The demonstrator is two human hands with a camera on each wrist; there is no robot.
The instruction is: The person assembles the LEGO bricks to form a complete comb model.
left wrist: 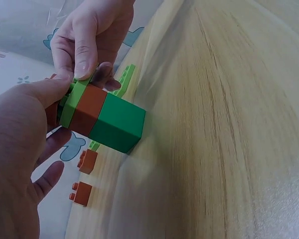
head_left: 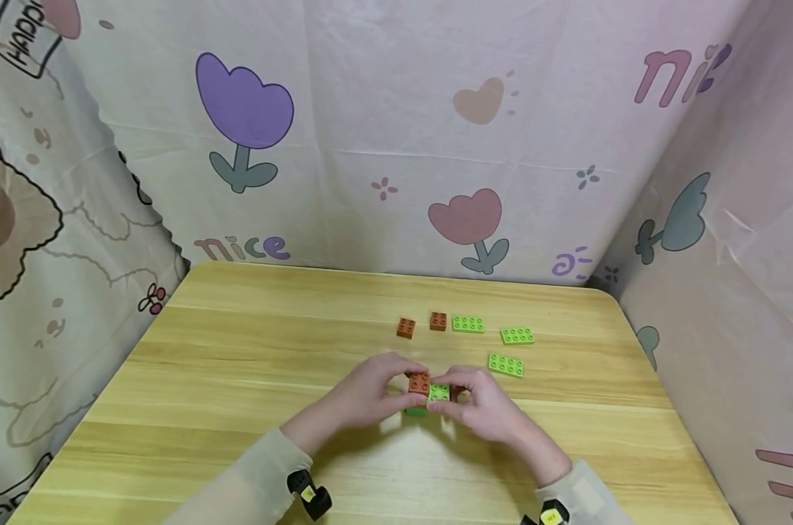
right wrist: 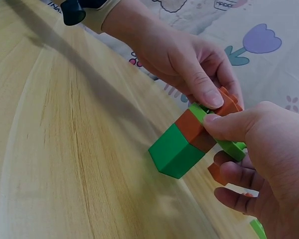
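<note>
Orange brick [head_left: 419, 381] is pinched by the inward-angled left hand [head_left: 370, 391], lime brick [head_left: 439, 392] by the facing right hand [head_left: 483, 405].

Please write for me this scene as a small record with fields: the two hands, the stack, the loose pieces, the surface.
Left hand: left hand pinches the top brown brick
Right hand: right hand pinches the light green plate
Stack, bottom to top: dark green block, middle brown block, light green plate, top brown brick
Loose pieces: two brown bricks, three light green plates, beyond the hands
Surface: wood-patterned table
</note>
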